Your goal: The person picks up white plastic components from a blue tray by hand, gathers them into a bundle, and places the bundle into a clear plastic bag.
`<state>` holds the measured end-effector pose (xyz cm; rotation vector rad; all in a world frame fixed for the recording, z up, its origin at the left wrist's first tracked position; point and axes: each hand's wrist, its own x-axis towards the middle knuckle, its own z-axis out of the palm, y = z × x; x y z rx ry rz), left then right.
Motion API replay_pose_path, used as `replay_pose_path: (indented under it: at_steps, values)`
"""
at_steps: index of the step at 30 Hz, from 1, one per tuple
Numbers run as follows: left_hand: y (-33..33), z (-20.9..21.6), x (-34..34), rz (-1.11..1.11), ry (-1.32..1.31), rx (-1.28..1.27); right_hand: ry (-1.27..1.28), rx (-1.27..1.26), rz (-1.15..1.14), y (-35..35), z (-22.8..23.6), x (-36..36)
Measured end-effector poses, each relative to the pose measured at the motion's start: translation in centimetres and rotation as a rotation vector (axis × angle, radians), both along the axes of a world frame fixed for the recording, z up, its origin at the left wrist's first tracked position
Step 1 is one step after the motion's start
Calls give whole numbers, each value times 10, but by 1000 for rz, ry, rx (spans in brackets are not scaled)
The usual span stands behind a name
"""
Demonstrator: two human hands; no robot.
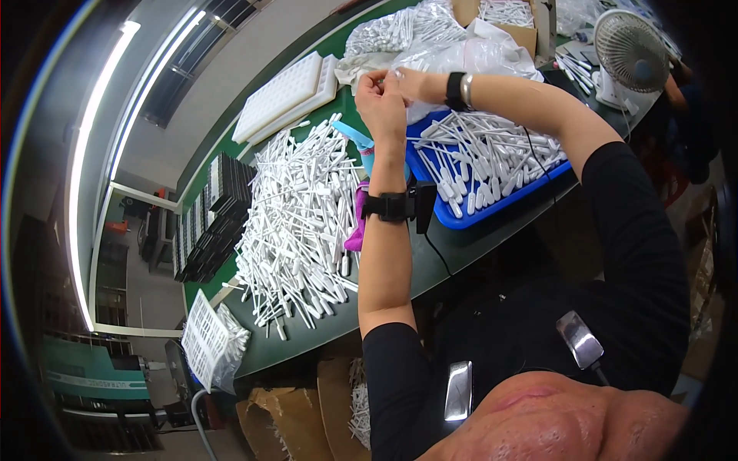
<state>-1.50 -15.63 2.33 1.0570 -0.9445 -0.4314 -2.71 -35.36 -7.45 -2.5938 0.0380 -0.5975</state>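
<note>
Nearest the person, at the near edge of the green table (453, 250), a wide heap of white plastic droppers (300, 223) is spread. Beside it toward the right, a blue tray (461, 217) is seen, loaded with more white droppers (492, 157); its near corner almost reaches the table's near edge. A black wrist strap (390, 206) is worn on the left forearm, which crosses the table between heap and tray. Farther in, the left hand (380, 100) and the right hand (411, 81) are brought together above the far end of the tray, fingers pinched closed on the edge of a clear plastic bag (469, 55). The bag lies bunched at the far side of the tray. Behind the heap, white moulded trays (286, 96) are stacked near the table's far edge. At the far right corner a small white fan (630, 54) stands.
</note>
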Motion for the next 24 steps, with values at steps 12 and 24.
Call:
replay_pose_path:
  at_steps: [12,24]
  values:
    - [-2,-6,31,110,-106,23,460,119,247,15,-14,6]
    - [111,-34,-56,305,-750,410,-9,253,81,165,111,-267]
